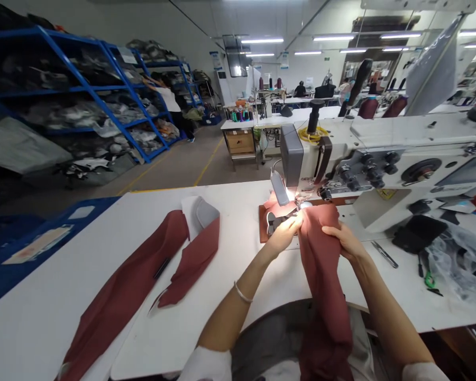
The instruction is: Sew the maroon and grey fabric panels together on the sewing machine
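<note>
A long maroon fabric piece (321,254) hangs from the front of the sewing machine (381,159) down over my lap. My left hand (284,233) pinches its upper left edge beside the lit needle area. On the fabric's right edge, my right hand (344,239) grips with the thumb on top. To the left on the white table (238,211) lies another maroon piece (130,286), with a grey and white curved part (205,212) at its top end.
Tweezers (384,254), a green-handled tool (429,279), a black item (418,235) and clear plastic (460,259) lie at the right. Blue shelves (119,116) stand at the back left, with a person (170,100) beside them. More machines are behind.
</note>
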Demonstrator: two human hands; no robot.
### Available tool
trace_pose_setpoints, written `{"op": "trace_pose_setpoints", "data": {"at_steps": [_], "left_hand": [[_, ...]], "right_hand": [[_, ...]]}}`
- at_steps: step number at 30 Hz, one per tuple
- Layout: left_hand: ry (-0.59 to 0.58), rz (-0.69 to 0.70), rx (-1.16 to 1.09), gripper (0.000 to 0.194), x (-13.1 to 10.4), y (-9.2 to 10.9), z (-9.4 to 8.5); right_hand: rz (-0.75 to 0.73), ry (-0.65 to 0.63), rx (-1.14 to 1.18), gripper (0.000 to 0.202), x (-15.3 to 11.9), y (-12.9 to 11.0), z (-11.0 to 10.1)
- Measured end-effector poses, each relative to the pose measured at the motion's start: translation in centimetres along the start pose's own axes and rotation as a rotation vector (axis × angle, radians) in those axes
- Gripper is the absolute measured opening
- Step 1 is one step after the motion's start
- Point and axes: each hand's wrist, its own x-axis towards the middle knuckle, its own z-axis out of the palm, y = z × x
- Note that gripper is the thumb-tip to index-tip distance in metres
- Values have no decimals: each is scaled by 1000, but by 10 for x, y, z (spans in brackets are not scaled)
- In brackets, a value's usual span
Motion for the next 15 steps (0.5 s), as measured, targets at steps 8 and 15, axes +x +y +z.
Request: {"op": "trace_pose_setpoints", "data": {"at_steps": [8,15], "left_hand": [[-18,-50,-6,23,42,-7,6],[244,255,649,24,47,-22,-3]], "right_hand": [[119,-10,0,33,24,-6,-14],[173,99,174,16,37,14,7]]}}
